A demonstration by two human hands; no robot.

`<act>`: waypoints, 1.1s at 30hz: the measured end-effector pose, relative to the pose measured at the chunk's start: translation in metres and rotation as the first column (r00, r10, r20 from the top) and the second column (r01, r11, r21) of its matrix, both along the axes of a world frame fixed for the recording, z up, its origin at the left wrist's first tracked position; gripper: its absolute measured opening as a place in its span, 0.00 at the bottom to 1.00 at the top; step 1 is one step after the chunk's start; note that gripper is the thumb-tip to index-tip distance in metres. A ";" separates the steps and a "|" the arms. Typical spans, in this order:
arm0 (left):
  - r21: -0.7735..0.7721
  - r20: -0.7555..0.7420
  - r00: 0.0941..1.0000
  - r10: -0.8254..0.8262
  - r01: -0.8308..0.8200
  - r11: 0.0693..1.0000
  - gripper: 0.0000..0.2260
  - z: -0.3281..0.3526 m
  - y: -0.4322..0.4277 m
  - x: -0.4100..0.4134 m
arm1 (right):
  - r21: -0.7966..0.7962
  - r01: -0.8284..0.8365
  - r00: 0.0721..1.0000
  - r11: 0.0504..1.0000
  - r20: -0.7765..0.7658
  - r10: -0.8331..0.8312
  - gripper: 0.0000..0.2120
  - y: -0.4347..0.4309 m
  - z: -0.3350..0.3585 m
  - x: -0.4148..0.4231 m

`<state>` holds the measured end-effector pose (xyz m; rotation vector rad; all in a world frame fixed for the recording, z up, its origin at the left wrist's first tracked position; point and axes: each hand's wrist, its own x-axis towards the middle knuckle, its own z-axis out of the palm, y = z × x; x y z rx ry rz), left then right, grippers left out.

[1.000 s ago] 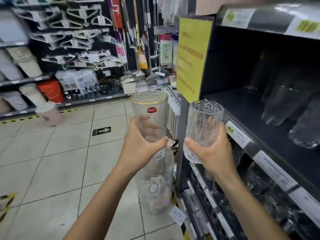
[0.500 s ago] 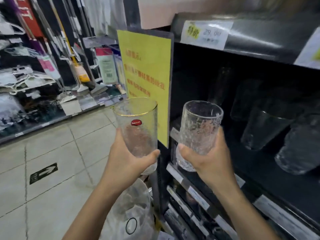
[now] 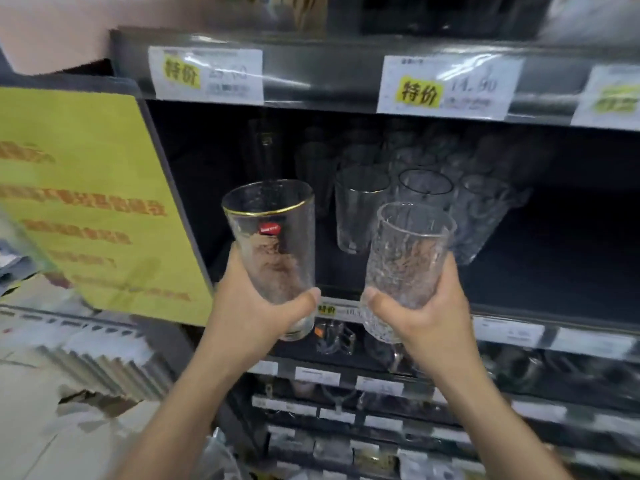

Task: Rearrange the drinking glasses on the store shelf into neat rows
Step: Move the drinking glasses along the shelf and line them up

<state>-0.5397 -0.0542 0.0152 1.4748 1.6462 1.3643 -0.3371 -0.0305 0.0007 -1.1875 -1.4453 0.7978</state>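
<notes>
Glass fills both grips, left hand (image 3: 256, 306) curled round the gold-rimmed glass (image 3: 273, 244) and right hand (image 3: 419, 313) round the textured glass (image 3: 405, 258), both near upright before the shelf (image 3: 554, 271), so each should go down base-first beside the standing glasses (image 3: 360, 209) without knocking them.

Upper shelf edge (image 3: 329, 74), 11 o'clock tag (image 3: 206, 76): "特价"; price blurred. 1 o'clock tag (image 3: 446, 86): "特价", "14.90". Lower tag (image 3: 327, 310), 6 o'clock: "特价". Yellow sign (image 3: 86, 202), 9 o'clock, and red sticker (image 3: 269, 229) on the gold-rimmed glass (image 3: 291, 244): illegible.
</notes>
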 end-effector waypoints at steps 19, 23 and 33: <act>0.084 0.008 1.000 -0.024 0.023 0.996 0.28 -0.002 0.044 0.011 | -0.017 0.257 0.962 0.966 0.102 -0.254 0.26 -0.015 -0.003 0.048; 0.111 0.004 0.998 0.070 -0.070 0.991 0.29 0.004 0.065 -0.005 | 0.001 0.310 0.946 0.951 0.102 -0.309 0.27 0.001 0.006 0.063; 0.076 0.009 0.993 0.116 -0.116 0.990 0.32 -0.020 0.116 -0.037 | 0.029 0.480 0.868 0.877 0.128 -0.480 0.27 0.027 0.004 0.118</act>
